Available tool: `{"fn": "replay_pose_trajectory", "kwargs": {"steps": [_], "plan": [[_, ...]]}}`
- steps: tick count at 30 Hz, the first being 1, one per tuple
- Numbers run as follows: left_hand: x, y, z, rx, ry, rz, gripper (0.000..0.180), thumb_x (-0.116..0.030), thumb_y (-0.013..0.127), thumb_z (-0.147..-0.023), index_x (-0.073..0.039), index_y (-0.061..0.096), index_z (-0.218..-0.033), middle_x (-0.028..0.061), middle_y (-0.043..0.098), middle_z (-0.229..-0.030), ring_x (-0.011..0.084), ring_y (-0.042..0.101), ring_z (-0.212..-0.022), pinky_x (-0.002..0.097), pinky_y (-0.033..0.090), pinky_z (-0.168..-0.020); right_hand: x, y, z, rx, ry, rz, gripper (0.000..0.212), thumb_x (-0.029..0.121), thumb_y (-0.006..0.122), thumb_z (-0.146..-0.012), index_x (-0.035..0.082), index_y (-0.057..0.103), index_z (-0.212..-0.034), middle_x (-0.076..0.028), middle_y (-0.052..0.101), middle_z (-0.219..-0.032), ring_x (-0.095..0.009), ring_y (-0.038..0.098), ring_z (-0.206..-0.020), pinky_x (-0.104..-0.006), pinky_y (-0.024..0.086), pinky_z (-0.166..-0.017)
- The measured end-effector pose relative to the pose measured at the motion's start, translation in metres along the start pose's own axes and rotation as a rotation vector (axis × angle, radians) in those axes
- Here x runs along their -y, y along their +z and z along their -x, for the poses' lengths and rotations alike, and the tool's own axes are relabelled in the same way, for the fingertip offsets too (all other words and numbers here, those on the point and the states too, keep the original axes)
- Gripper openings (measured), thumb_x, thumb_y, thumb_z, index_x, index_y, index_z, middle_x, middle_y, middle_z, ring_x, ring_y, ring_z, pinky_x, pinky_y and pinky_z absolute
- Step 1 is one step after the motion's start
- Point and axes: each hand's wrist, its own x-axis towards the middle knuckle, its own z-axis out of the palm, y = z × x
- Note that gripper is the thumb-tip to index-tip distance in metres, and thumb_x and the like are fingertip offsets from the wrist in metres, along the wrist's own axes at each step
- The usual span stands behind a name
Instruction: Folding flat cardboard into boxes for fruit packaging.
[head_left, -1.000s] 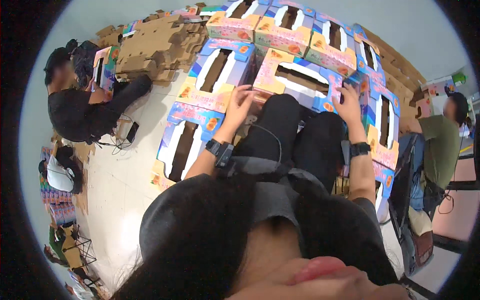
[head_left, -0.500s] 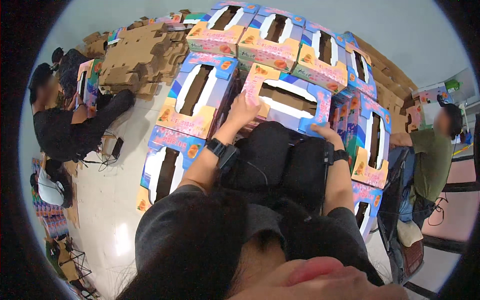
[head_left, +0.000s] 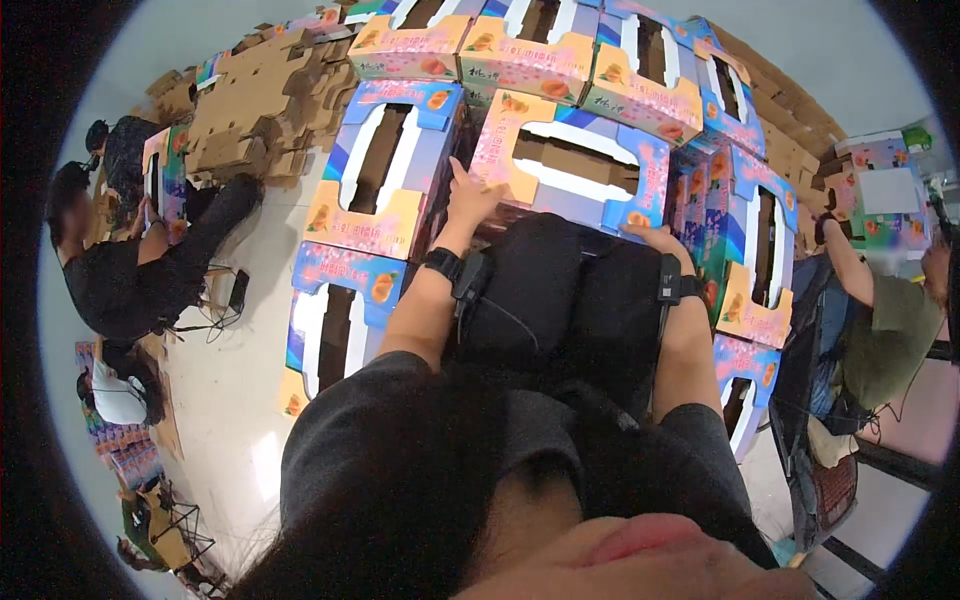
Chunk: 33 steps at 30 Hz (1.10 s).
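While both hands are busy, the biggest thing around them is the stack of colourful printed cardboard fruit boxes point(head_left: 500, 60), packed in rows just beyond and to either side, window cut-outs facing up. Stacking them tight like that probably keeps the pile from sliding.

Next down is the one box actually being handled, a pink-orange-and-blue cardboard box with a long white-edged cut-out point(head_left: 570, 165), sitting over the knees, right at the fingertips. The left hand point(head_left: 468, 200) is clamped on its near left corner and the right hand point(head_left: 648, 236) grips the near right edge. I'd say a hold at both ends keeps a wide floppy box level.

Further left of the left hand there's a heap of plain brown flat cardboard blanks point(head_left: 250, 110), with another person in black point(head_left: 130, 270) sitting on the floor beside it.

Smallest bits: black wristbands point(head_left: 443, 263) on both wrists.
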Motion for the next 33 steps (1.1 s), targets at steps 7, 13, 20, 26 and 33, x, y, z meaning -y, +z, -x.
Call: {"fn": "replay_pose_trajectory", "kwargs": {"steps": [7, 13, 20, 26, 33], "plan": [[0.019, 0.005, -0.011, 0.095, 0.001, 0.620, 0.076, -0.043, 0.072, -0.072, 0.010, 0.048, -0.120, 0.0181, 0.063, -0.105, 0.0220, 0.061, -0.093, 0.0296, 0.046, -0.081, -0.038, 0.000, -0.042, 0.200, -0.245, -0.287, 0.073, 0.047, 0.066, -0.075, 0.007, 0.044, -0.132, -0.011, 0.039, -0.136, -0.022, 0.037, -0.124, -0.0349, 0.027, -0.100], [0.062, 0.031, -0.028, 0.236, -0.246, 0.861, 0.069, -0.046, 0.070, -0.075, 0.005, 0.054, -0.117, 0.0125, 0.059, -0.112, 0.0184, 0.057, -0.098, 0.0288, 0.044, -0.083, -0.052, 0.010, -0.054, 0.295, -0.245, -0.529, 0.065, 0.045, 0.060, -0.079, 0.011, 0.046, -0.132, -0.009, 0.039, -0.138, -0.021, 0.029, -0.130, -0.0340, 0.019, -0.106], [0.053, 0.027, -0.019, 0.184, -0.274, 0.781, 0.073, -0.053, 0.066, -0.076, 0.006, 0.053, -0.117, 0.0141, 0.058, -0.113, 0.0211, 0.056, -0.102, 0.0306, 0.042, -0.088, -0.064, 0.015, -0.079, 0.187, -0.225, -0.686, 0.055, 0.047, 0.065, -0.074, 0.007, 0.058, -0.111, -0.011, 0.050, -0.121, -0.024, 0.048, -0.106, -0.0398, 0.036, -0.088], [0.003, 0.006, 0.005, 0.001, -0.187, 0.571, 0.069, -0.053, 0.064, -0.077, 0.006, 0.057, -0.112, 0.0140, 0.061, -0.109, 0.0198, 0.056, -0.101, 0.0294, 0.041, -0.087, -0.048, 0.011, -0.040, 0.102, -0.194, -0.766, 0.041, 0.038, 0.064, -0.079, 0.004, 0.061, -0.102, -0.008, 0.062, -0.093, -0.019, 0.060, -0.076, -0.0294, 0.048, -0.069], [0.036, 0.018, -0.008, 0.030, -0.125, 0.630, 0.073, -0.055, 0.063, -0.077, 0.007, 0.056, -0.114, 0.0163, 0.059, -0.113, 0.0225, 0.055, -0.104, 0.0314, 0.040, -0.090, -0.039, 0.012, -0.026, 0.192, -0.213, -0.703, 0.049, 0.043, 0.060, -0.080, 0.009, 0.057, -0.115, -0.010, 0.056, -0.115, -0.021, 0.053, -0.101, -0.0319, 0.041, -0.086]]}}
